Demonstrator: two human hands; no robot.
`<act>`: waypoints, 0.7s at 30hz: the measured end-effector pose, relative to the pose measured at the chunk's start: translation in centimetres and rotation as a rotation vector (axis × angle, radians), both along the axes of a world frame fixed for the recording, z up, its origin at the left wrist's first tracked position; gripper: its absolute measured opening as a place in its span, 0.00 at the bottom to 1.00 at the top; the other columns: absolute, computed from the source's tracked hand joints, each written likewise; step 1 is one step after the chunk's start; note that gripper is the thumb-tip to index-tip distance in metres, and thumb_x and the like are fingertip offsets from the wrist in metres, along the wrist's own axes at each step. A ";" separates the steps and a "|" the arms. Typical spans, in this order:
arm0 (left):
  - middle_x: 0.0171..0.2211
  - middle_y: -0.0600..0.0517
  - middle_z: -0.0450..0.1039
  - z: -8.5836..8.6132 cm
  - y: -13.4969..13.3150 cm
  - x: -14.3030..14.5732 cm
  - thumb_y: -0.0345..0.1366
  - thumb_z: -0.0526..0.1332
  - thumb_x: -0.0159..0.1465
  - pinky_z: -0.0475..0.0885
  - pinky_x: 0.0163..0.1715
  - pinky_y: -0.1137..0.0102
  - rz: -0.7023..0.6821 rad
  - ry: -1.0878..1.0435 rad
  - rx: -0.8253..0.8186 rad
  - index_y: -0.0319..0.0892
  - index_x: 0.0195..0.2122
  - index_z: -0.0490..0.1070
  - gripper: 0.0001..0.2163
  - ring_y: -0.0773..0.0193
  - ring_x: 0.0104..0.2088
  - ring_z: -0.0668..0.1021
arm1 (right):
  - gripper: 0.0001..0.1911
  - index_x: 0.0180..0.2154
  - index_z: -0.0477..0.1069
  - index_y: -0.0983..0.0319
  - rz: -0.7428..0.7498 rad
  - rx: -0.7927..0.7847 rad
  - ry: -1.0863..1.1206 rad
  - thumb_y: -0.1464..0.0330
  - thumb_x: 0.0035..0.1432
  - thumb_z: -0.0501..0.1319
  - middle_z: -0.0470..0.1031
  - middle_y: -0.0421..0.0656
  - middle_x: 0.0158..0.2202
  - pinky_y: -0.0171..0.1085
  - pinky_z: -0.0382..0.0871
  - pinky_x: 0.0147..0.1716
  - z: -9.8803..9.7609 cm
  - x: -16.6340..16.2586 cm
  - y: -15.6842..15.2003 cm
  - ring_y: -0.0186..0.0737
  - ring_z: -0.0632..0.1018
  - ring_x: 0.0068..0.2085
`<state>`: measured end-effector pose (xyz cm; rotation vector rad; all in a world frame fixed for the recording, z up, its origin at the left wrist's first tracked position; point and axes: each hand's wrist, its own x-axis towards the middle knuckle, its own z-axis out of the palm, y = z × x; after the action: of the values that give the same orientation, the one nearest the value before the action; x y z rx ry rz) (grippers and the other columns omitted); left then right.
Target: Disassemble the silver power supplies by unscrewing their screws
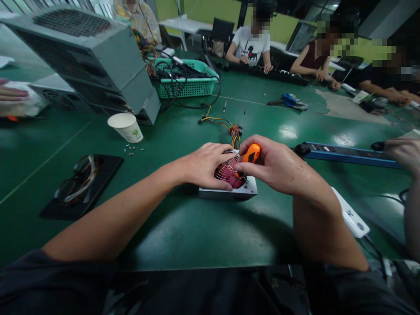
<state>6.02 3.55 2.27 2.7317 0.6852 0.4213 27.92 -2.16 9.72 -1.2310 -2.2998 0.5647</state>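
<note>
A computer power supply lies on the table in front of me, its red fan under a wire grille facing up. My left hand grips its left side, thumb towards the near edge and fingers along the far edge. In my right hand is an orange and black screwdriver, held at a tilt between thumb and fingers over the right part of the grille. The screwdriver's tip cannot be made out. A bundle of coloured cables runs from the far side of the unit.
Left stand a paper cup, small screws, glasses on a black pad and stacked power supplies. Behind is a green basket of cables. Rightward lie pliers, a blue power strip and a white device. Co-workers sit opposite.
</note>
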 end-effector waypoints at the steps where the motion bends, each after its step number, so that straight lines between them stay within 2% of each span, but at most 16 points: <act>1: 0.66 0.44 0.62 0.0 0.1 -0.2 0.57 0.64 0.60 0.59 0.64 0.51 -0.008 0.005 -0.006 0.50 0.64 0.66 0.33 0.43 0.64 0.66 | 0.14 0.41 0.72 0.59 -0.005 0.006 0.011 0.58 0.59 0.68 0.77 0.38 0.34 0.36 0.68 0.32 0.1 0.2 0.1 0.36 0.75 0.32; 5: 0.70 0.44 0.59 -0.4 1.2 -1.1 0.50 0.61 0.66 0.58 0.67 0.54 -0.007 -0.010 -0.050 0.47 0.68 0.61 0.31 0.47 0.68 0.64 | 0.17 0.40 0.72 0.59 -0.050 0.036 0.090 0.56 0.56 0.70 0.77 0.39 0.33 0.38 0.70 0.31 0.4 0.8 0.1 0.38 0.76 0.31; 10: 0.68 0.43 0.62 -1.1 2.3 -1.6 0.49 0.62 0.66 0.56 0.68 0.52 -0.017 -0.056 -0.040 0.46 0.66 0.66 0.28 0.47 0.68 0.64 | 0.18 0.40 0.72 0.57 -0.061 0.102 0.280 0.55 0.53 0.72 0.79 0.41 0.35 0.40 0.73 0.32 -0.3 0.6 0.0 0.42 0.79 0.33; 17: 0.67 0.47 0.62 -1.9 2.4 -1.2 0.46 0.63 0.66 0.60 0.66 0.55 -0.023 -0.114 -0.060 0.50 0.63 0.69 0.24 0.49 0.66 0.66 | 0.16 0.42 0.70 0.55 0.010 0.005 0.343 0.62 0.55 0.73 0.80 0.40 0.38 0.43 0.76 0.36 -1.4 -0.7 -0.3 0.44 0.81 0.36; 21: 0.64 0.46 0.67 -2.5 2.9 -1.0 0.42 0.61 0.68 0.61 0.66 0.56 -0.047 -0.161 -0.067 0.48 0.57 0.74 0.18 0.52 0.64 0.68 | 0.16 0.44 0.69 0.55 0.031 -0.019 0.285 0.63 0.56 0.71 0.80 0.41 0.40 0.44 0.77 0.37 -1.6 -1.2 -0.4 0.45 0.82 0.38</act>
<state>5.03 6.48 -0.27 2.6105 0.5812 0.5892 26.69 -2.52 8.09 -1.0497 -2.0805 0.7243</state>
